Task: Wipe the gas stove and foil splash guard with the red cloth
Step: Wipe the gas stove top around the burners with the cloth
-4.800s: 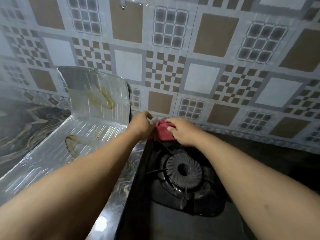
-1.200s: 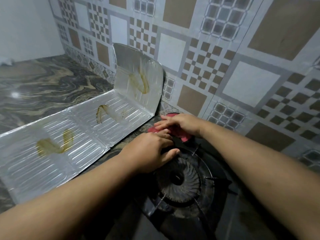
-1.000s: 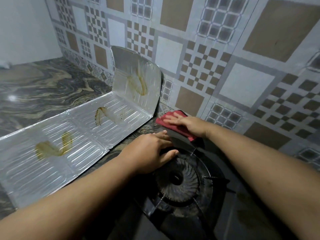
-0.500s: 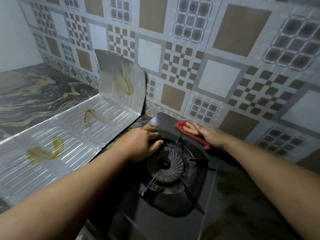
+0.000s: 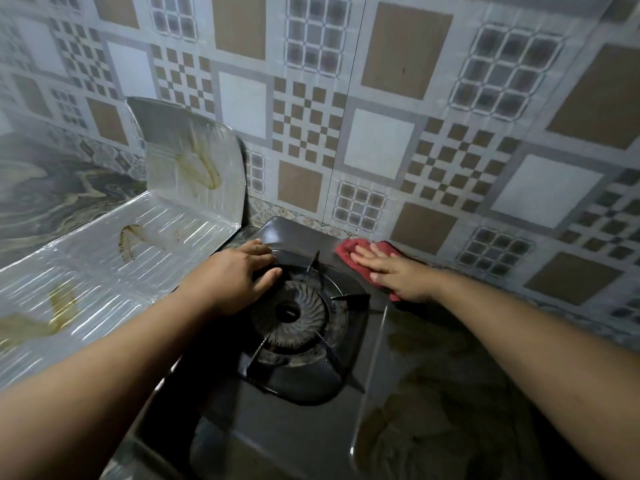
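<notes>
- Head view: fingers (image 5: pixel 367 252) of the right hand (image 5: pixel 398 271) are stretched out flat, palm down, pressing the red cloth (image 5: pixel 349 251) onto the back edge of the gas stove (image 5: pixel 304 441), right up against the tiled wall (image 5: pixel 381 147). No curl to them, it's just a flat press.
- The cloth pokes out ahead of the fingertips, and a bit more shows below the wrist side of the hand.
- The left hand (image 5: pixel 235 278) lies palm down on the stove's back-left corner, fingers loosely extended and slightly spread, tips at the ring around the burner (image 5: pixel 289 315). It's not gripping anything.
- The burner sits between the two hands, with the black pan support prongs (image 5: pixel 349 299) sticking out around it. The stove top looks dark and glossy, with smeary patches on its right side.
- The foil splash guard (image 5: pixel 104 271) is off to the left of the stove, mostly laid flat on the marbled countertop (image 5: pixel 52 192); its far panel stands up against the wall. Yellow-brown greasy stains show on several panels.
- The cloth is well apart from the foil guard, on the stove only.
</notes>
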